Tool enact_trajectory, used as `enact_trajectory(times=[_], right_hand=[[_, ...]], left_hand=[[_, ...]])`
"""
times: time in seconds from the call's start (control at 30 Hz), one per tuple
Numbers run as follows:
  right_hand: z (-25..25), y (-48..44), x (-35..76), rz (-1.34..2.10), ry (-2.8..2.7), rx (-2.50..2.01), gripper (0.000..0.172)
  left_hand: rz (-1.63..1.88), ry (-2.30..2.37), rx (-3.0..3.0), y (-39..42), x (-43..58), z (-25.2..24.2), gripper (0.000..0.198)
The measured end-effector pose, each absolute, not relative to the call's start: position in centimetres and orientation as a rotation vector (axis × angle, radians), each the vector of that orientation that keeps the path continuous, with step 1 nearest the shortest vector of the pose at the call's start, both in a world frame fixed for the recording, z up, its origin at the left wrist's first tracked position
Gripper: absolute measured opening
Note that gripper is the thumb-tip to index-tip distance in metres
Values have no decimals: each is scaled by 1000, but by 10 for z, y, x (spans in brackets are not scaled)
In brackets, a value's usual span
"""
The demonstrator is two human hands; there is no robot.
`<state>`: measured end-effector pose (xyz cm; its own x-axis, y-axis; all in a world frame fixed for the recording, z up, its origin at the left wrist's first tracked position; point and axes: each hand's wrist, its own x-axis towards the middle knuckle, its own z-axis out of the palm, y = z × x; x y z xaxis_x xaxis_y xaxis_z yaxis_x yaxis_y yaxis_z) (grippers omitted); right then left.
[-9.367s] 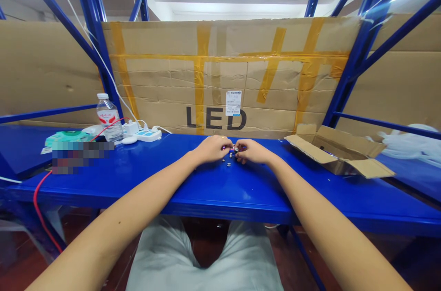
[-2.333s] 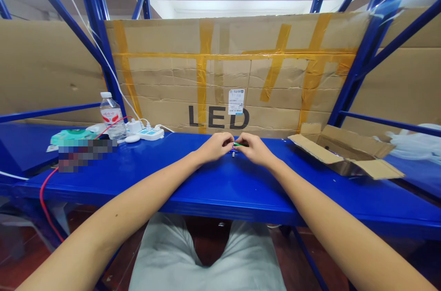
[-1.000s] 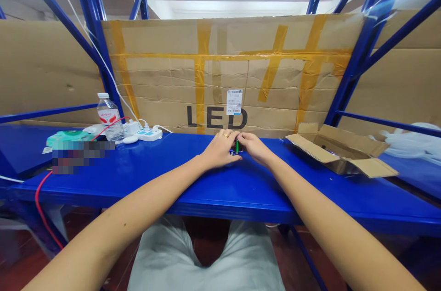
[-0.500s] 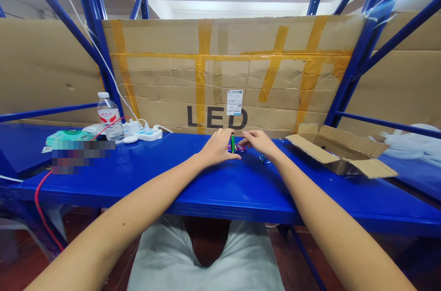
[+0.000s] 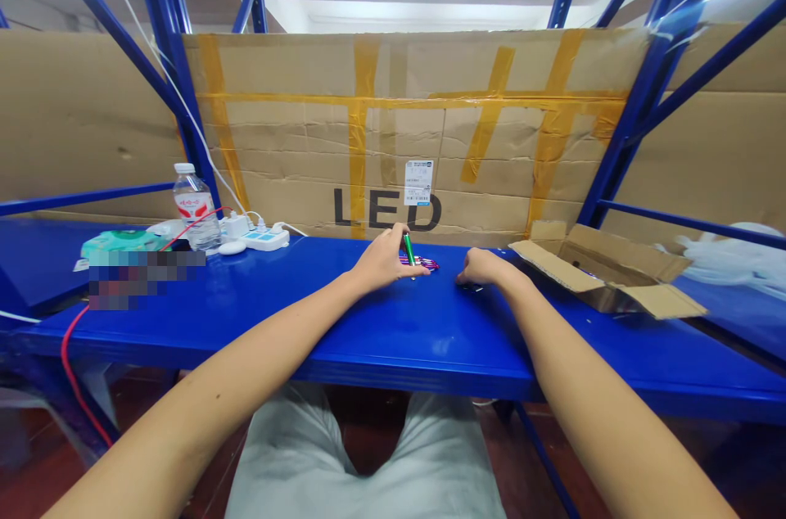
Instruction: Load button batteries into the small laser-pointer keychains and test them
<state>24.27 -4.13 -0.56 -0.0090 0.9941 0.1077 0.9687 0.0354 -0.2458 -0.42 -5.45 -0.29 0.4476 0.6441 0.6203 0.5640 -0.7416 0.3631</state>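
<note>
My left hand (image 5: 381, 259) rests on the blue shelf top (image 5: 381, 322) and pinches a small green stick-shaped part (image 5: 408, 249), held nearly upright. Just right of it lies a little pile of red and purple small parts (image 5: 423, 263). My right hand (image 5: 481, 267) lies knuckles-up on the shelf further right, fingers curled down over a small item that I cannot make out.
An open cardboard box (image 5: 605, 269) sits at the right. At the left stand a water bottle (image 5: 195, 208), a white power strip (image 5: 261, 239), a green tissue pack (image 5: 119, 243) and a red cable (image 5: 67, 355). A taped cardboard wall marked LED (image 5: 393, 134) closes the back.
My right hand has left the green part and moved right, coming down over a small item on the shelf. My left hand keeps the green part and has tilted it up.
</note>
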Motion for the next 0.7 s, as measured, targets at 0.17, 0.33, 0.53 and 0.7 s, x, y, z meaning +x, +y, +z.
enact_trajectory(times=[0.17, 0.33, 0.53, 0.7], right_hand=[[-8, -46, 227, 225, -2054, -1960, 18], [3, -60, 213, 528, -1954, -1536, 21], [7, -70, 203, 1150, -1908, -1101, 12], [5, -74, 197, 1319, -1839, -1021, 12]], left_hand=[[1178, 1021, 2572, -52, -3, -5, 74], [1167, 960, 2581, -51, -4, -7, 70], [1153, 799, 2531, -54, -1, -9, 66], [1164, 717, 2475, -57, 0, -9, 64]])
